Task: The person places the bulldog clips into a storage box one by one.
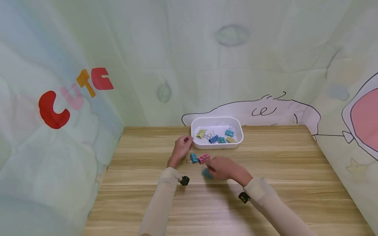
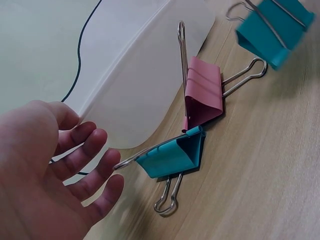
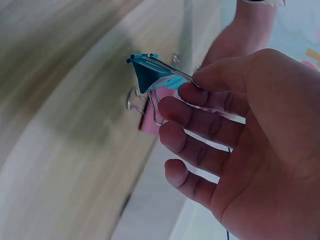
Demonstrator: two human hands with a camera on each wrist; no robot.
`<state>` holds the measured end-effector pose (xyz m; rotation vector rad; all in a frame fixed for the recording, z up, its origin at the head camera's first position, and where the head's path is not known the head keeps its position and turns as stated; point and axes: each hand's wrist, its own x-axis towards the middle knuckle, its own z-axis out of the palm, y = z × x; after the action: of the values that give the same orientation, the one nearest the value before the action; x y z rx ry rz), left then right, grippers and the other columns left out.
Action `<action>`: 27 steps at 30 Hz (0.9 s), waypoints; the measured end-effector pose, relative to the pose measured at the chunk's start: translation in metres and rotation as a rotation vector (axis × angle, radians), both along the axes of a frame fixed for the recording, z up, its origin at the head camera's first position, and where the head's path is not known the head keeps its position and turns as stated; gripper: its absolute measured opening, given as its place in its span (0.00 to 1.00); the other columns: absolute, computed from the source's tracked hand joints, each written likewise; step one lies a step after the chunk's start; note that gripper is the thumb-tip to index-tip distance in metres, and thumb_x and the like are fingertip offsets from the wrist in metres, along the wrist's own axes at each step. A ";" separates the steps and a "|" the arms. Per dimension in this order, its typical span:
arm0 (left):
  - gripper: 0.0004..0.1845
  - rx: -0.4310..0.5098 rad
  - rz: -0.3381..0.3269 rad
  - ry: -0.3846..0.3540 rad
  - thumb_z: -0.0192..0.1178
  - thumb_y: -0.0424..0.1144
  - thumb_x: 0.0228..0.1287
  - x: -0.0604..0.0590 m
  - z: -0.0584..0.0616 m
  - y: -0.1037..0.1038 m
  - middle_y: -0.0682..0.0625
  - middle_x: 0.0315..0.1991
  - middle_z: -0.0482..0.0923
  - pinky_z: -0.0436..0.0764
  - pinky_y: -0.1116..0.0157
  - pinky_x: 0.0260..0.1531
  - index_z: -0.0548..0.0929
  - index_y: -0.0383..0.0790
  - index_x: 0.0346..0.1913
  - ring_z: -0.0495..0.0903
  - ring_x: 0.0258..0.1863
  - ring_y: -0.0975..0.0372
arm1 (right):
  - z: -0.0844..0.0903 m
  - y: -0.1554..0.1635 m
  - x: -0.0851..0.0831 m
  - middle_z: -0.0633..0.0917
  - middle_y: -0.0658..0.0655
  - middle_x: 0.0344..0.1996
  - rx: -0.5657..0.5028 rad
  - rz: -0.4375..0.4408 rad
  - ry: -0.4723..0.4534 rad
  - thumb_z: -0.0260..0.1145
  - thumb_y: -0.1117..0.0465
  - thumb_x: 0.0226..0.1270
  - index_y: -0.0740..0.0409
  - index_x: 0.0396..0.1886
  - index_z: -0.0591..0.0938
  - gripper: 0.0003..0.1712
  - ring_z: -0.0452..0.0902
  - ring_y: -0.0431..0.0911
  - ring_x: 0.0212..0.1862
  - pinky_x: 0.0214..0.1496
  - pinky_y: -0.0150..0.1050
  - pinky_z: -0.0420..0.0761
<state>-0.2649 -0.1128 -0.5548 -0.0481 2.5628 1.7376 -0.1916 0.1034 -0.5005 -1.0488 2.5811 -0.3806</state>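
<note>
In the head view, a white tray (image 1: 217, 122) is seen at the centre of the frame on a wooden table (image 1: 280, 164), with a handful of binder clips inside: yellow ones (image 1: 201, 133), a dark blue one (image 1: 214, 139) and teal ones (image 1: 229, 133). Just below the tray, a blue clip (image 1: 194, 158) and a pink clip (image 1: 204, 158) are laid side by side on the wood. The left hand (image 1: 181, 148) is parked just left of the tray's near corner, fingers loosely curled, nothing gripped as far as can be told. The right hand (image 1: 222, 168) is found a bit lower, right of centre, with a teal clip (image 1: 207, 173) pinched at its fingertips, just below the pink one. In the left wrist view, the left hand (image 2: 45, 165) fills the lower left, fingers relaxed and loosely bent, holding nothing; the tray's wall (image 2: 135, 75) is seen just past them. The pink clip (image 2: 204, 92) sits mid-frame with one handle stood up, the blue clip (image 2: 175, 156) is touching it from below, and the teal clip (image 2: 274, 30) is blurred in the upper right. In the right wrist view, the teal clip (image 3: 150, 75) is pinched between thumb and forefinger of the right hand (image 3: 240, 145), held above the table, other fingers loosely spread; the pink clip (image 3: 150, 122) can be made out behind it.
</note>
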 end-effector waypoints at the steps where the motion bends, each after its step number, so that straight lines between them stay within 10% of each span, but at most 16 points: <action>1: 0.13 -0.001 0.000 0.001 0.54 0.40 0.80 0.000 0.000 0.000 0.40 0.37 0.83 0.77 0.66 0.36 0.83 0.33 0.43 0.78 0.34 0.59 | 0.003 0.001 -0.001 0.75 0.45 0.22 -0.002 -0.003 0.001 0.63 0.60 0.76 0.49 0.30 0.78 0.10 0.69 0.40 0.26 0.31 0.38 0.73; 27: 0.16 0.015 -0.028 0.009 0.53 0.41 0.81 0.001 -0.002 -0.003 0.42 0.38 0.82 0.77 0.66 0.39 0.83 0.29 0.47 0.78 0.35 0.59 | 0.076 0.013 -0.054 0.73 0.47 0.20 -0.001 -0.025 0.103 0.59 0.61 0.76 0.50 0.26 0.75 0.14 0.69 0.42 0.25 0.28 0.37 0.69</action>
<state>-0.2639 -0.1153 -0.5564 -0.0035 2.5437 1.7512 -0.2461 0.1164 -0.4250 -1.0642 2.6868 -0.3424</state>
